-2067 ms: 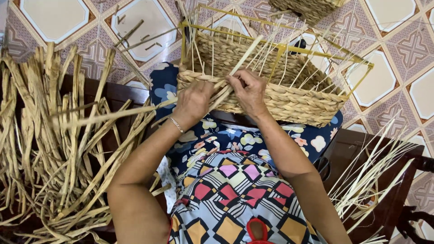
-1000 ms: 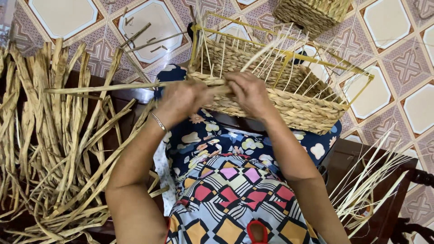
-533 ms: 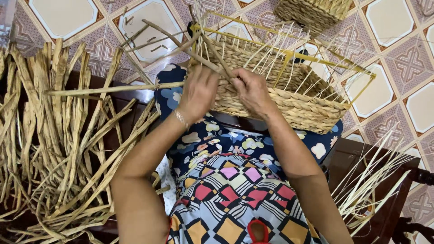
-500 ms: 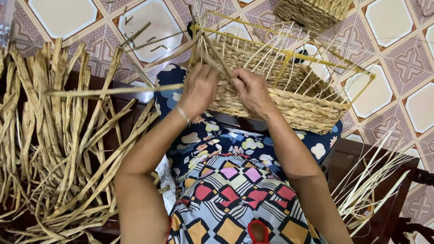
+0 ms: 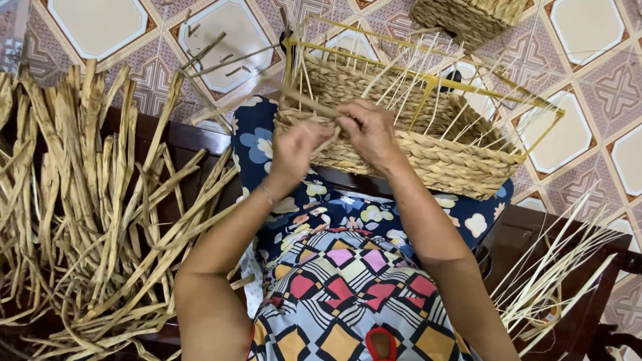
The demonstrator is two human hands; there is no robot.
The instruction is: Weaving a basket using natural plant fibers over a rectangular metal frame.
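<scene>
Two baskets: one half-woven basket [image 5: 428, 144] on the lap, a second basket [image 5: 468, 17] on the floor beyond. Left hand [image 5: 297, 150] and right hand [image 5: 368, 130], both closed, pinch one strand [image 5: 261, 100] at the near rim. Strand was level, pointing left; now angled up-left

Both hands [image 5: 334, 144] forward, fingers curled.

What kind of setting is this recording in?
Likely a home or small workshop where baskets are woven by hand: a half-woven basket on a yellow wire frame, a pile of dried straw strips beside it, and a patterned tiled floor.
</scene>
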